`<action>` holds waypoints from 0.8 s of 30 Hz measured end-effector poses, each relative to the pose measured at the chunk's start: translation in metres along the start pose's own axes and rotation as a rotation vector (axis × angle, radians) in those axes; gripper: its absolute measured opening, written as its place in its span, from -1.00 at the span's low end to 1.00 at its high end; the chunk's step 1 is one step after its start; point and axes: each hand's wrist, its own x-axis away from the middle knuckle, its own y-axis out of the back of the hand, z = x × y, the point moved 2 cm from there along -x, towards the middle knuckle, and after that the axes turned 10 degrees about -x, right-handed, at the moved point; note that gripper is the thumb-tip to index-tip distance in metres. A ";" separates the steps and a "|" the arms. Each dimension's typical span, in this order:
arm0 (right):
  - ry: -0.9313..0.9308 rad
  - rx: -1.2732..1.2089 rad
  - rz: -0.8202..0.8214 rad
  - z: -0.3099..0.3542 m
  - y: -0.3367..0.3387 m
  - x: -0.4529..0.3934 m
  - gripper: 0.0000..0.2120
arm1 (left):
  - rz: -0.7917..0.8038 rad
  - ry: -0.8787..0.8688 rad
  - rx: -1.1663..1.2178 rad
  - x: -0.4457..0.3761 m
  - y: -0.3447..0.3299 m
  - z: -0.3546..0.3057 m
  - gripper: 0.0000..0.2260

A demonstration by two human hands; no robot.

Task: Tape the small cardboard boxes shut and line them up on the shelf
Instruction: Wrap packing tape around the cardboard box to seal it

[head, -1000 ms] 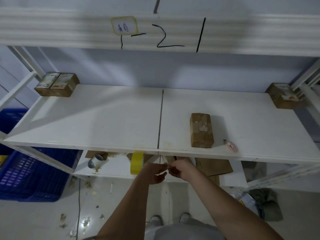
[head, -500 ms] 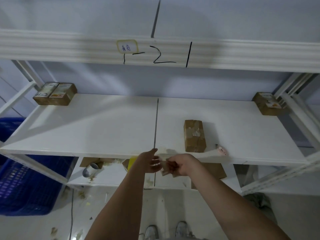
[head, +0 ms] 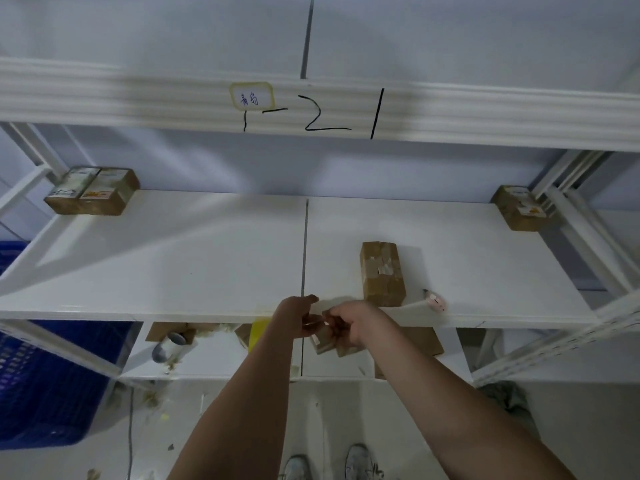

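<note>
A small box (head: 325,339) is pinched between both hands, left (head: 298,317) and right (head: 349,323), at lower centre, off the shelf (head: 173,265) edge. Risk judged: tape may crease or the box be dropped, being unsupported.

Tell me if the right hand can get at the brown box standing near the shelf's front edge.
Probably yes: the brown box stands just beyond the right hand with nothing between, but that hand already holds a small box.

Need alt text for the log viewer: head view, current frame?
Both hands, left and right, hold a small cardboard box at the front edge of a white shelf. Another box lies just behind; more sit in both back corners.
</note>
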 end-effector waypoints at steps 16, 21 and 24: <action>0.125 0.174 -0.096 0.011 -0.008 0.001 -0.79 | -0.003 0.106 0.143 -0.015 -0.001 0.010 -0.84; 0.223 0.238 -0.139 0.012 -0.013 0.001 -0.83 | 0.028 0.108 0.168 -0.013 0.000 0.014 -0.82; 0.227 0.305 -0.187 0.012 -0.017 -0.003 -0.83 | 0.047 0.083 0.191 -0.010 0.003 0.018 -0.83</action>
